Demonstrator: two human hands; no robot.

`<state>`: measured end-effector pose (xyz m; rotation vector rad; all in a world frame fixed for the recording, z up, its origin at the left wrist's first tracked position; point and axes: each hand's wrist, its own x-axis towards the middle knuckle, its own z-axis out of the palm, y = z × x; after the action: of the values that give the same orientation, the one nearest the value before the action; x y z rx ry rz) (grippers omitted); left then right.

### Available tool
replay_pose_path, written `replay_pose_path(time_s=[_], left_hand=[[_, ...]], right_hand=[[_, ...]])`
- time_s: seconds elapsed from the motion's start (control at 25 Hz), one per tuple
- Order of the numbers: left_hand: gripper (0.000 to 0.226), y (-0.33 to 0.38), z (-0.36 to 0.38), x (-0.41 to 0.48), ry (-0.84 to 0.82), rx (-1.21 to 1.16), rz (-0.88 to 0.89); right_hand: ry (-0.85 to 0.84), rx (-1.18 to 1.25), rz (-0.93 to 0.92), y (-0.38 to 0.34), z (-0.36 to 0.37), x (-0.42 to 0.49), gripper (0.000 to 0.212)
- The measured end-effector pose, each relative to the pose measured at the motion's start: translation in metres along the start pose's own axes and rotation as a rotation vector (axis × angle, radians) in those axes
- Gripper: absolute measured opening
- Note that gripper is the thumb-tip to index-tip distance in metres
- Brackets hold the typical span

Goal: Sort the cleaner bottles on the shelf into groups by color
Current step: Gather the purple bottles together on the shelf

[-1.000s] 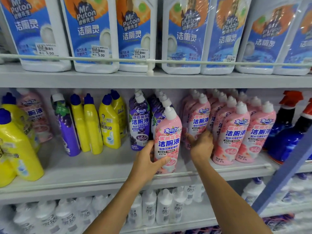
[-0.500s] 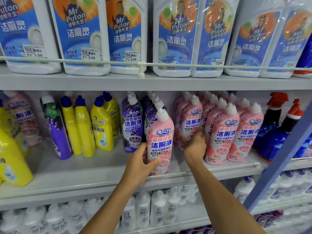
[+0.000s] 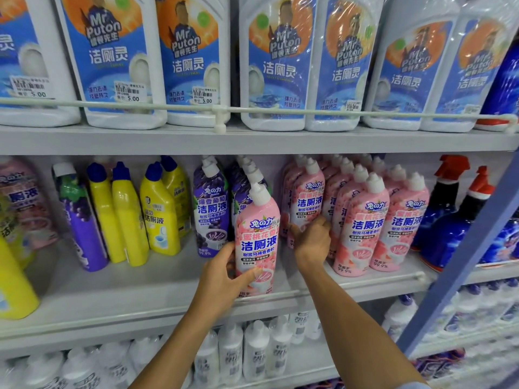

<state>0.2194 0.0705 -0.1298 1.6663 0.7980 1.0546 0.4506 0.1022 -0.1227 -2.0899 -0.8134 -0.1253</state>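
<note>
On the middle shelf [image 3: 112,299] my left hand [image 3: 222,279] grips the lower half of a pink cleaner bottle [image 3: 257,240], which stands upright at the shelf's front rail. My right hand [image 3: 311,242] is just right of it, fingers curled round the lower part of another pink bottle [image 3: 309,197] at the left edge of the pink group [image 3: 362,228]. Purple bottles [image 3: 210,211] stand directly behind and left of the held one. Further left are yellow bottles [image 3: 158,214], a lone purple bottle [image 3: 81,220], another pink bottle [image 3: 22,203] and a large yellow one [image 3: 14,282].
Blue spray bottles with red triggers [image 3: 443,217] stand right of the pink group. A slanted blue post [image 3: 463,262] crosses the right side. White Mr Puton jugs [image 3: 118,66] fill the shelf above, and white bottles [image 3: 252,352] the shelf below. A thin rail [image 3: 365,287] runs along the shelf front.
The view has drifted so everything sits slightly further left. Both hands stay on the same pink bottles with the same hold.
</note>
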Motion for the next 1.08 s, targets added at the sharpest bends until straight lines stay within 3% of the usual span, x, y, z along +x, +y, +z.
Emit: replay_pose_path(time_s=[0.68, 0.92, 1.08], left_hand=[[0.043, -0.004, -0.001, 0.0, 0.002, 0.011, -0.011], [0.041, -0.002, 0.001, -0.001, 0.003, -0.007, 0.0], [0.039, -0.001, 0.002, -0.003, -0.005, -0.002, 0.011]], right_hand=[[-0.066, -0.033, -0.032, 0.002, -0.003, 0.001, 0.067], [-0.154, -0.077, -0.163, 0.017, -0.015, 0.008, 0.061], [-0.34, -0.165, -0.372, 0.033, -0.033, 0.017, 0.061]])
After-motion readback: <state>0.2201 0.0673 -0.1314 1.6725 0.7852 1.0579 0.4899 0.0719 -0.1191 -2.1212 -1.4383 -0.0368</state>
